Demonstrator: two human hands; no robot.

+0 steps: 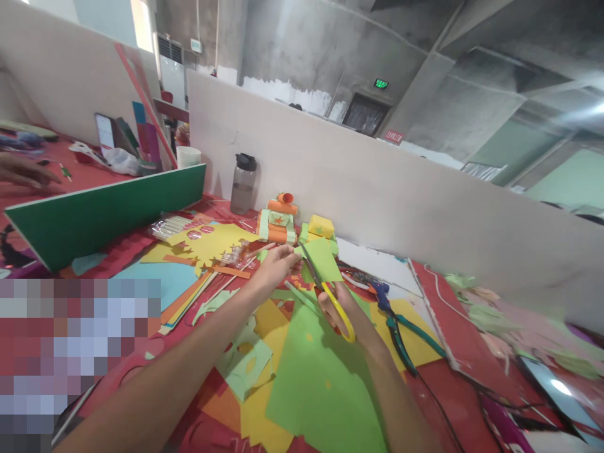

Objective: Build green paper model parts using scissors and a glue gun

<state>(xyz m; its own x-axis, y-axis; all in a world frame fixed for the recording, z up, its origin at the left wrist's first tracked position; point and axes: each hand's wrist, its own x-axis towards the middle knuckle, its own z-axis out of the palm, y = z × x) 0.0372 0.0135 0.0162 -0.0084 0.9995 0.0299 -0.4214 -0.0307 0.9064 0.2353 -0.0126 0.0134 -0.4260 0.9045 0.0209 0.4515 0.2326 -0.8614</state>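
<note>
Yellow-handled scissors [343, 319] sit in my right hand [333, 308], which is closed around the handles and partly hidden behind them. Their dark blades lie across a small light-green paper piece [325, 259]. My left hand [279, 263] pinches at the left edge of that piece, beside the blade tips. Under both hands a large green paper sheet [325, 377] lies over yellow and orange sheets. Pale green cut-out scraps [245, 362] rest to its left. Just behind my hands stand an orange and pale-green paper model [278, 220] and a smaller yellow and green paper model [321, 228].
A glue gun [381, 294] and green-handled pliers [419, 336] lie to the right, with a phone [561, 390] beyond. A water bottle [243, 185] stands by the white partition [377, 182]. At left are a green board [113, 217] and another person's hand [26, 170].
</note>
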